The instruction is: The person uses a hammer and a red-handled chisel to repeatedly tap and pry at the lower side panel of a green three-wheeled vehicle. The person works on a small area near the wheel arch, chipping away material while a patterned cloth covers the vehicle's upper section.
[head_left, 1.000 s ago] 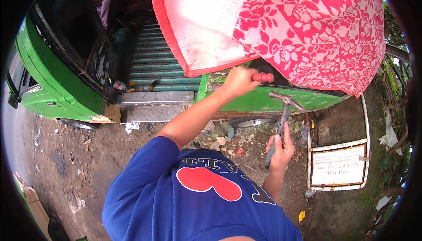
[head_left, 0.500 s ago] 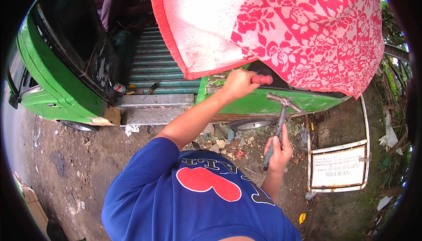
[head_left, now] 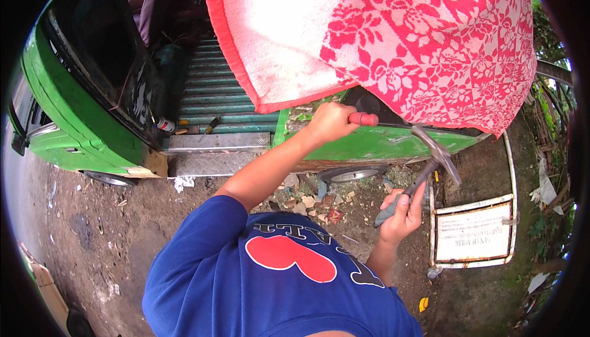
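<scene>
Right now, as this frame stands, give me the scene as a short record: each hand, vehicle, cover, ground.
Left hand: hand closed around a red handle
Right hand: hand gripping a hammer, its head apart from the red handle
Vehicle: green vehicle, ribbed floor exposed
Cover: red-and-white floral cloth draped over the vehicle
Ground: dirt, rubble, white-framed sign at right

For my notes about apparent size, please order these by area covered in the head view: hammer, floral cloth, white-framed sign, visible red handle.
1. Floral cloth
2. White-framed sign
3. Hammer
4. Red handle, only its protruding part
</scene>
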Motion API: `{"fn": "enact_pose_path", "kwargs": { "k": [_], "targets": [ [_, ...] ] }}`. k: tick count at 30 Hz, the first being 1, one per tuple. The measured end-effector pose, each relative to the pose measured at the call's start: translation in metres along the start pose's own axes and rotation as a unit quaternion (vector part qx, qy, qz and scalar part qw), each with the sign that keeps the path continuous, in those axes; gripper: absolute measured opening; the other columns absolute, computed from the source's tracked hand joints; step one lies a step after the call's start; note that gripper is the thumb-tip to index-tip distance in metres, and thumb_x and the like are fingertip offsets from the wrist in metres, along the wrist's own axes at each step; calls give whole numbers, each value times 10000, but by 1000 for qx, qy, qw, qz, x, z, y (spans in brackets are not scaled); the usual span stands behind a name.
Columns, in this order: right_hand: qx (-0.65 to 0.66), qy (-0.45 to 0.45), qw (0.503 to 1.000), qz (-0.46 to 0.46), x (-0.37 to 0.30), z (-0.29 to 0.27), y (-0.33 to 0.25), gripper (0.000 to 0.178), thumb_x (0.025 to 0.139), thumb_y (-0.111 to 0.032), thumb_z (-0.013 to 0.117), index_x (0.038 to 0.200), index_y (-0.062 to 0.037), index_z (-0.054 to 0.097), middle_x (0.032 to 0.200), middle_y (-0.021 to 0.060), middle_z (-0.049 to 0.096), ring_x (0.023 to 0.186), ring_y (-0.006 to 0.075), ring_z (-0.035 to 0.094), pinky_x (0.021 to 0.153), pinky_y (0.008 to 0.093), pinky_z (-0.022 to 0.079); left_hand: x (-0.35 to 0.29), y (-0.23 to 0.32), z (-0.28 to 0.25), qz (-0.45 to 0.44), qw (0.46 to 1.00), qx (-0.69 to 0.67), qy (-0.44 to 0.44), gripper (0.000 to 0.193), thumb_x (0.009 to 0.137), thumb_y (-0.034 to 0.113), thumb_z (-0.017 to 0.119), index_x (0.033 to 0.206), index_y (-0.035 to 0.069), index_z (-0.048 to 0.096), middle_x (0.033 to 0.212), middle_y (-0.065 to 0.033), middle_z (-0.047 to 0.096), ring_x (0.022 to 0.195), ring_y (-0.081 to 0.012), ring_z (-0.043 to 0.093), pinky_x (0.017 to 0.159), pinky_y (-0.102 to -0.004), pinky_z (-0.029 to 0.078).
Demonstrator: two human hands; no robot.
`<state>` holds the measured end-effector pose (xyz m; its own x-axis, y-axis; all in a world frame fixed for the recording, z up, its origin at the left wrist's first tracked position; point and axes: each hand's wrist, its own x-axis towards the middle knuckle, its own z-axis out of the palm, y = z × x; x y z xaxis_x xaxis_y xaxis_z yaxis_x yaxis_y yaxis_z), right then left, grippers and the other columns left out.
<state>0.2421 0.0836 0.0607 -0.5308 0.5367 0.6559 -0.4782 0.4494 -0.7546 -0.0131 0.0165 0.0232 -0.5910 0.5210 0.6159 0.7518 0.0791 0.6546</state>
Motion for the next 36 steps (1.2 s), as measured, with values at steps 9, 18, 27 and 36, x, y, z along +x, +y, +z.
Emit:
{"fn": "enact_pose_path", "kwargs": {
  "k": [9,18,27,36],
  "targets": [
    [-76,-101,985,116,-15,-8,6,450,952,-45,521,1397,-14,457,728,51,572,587,103,514,507,249,460,-28,-15,-4,25,1000,-2,4,172,705,217,721,653,88,619,617,-123,604,592,-328,617,542,-423,492],
    [-22,-38,986,158,-10,-12,6,457,948,-28,505,1396,31,433,771,89,580,604,128,523,505,265,471,-41,-18,5,107,994,-36,9,128,623,143,717,654,82,609,609,-86,588,579,-287,611,530,-392,485],
    [-57,-45,981,178,-18,-15,4,463,948,-16,493,1403,33,423,740,80,581,598,109,517,520,250,457,-29,-8,-4,123,991,-54,27,114,609,112,715,657,77,617,620,-93,602,581,-291,614,532,-390,490],
    [-59,-48,976,205,-16,-12,2,467,944,-17,498,1402,36,423,745,79,580,595,107,515,521,255,463,-28,-9,-5,107,992,-63,34,123,649,156,726,666,81,630,626,-94,611,589,-299,618,538,-397,493]
  ]
}}
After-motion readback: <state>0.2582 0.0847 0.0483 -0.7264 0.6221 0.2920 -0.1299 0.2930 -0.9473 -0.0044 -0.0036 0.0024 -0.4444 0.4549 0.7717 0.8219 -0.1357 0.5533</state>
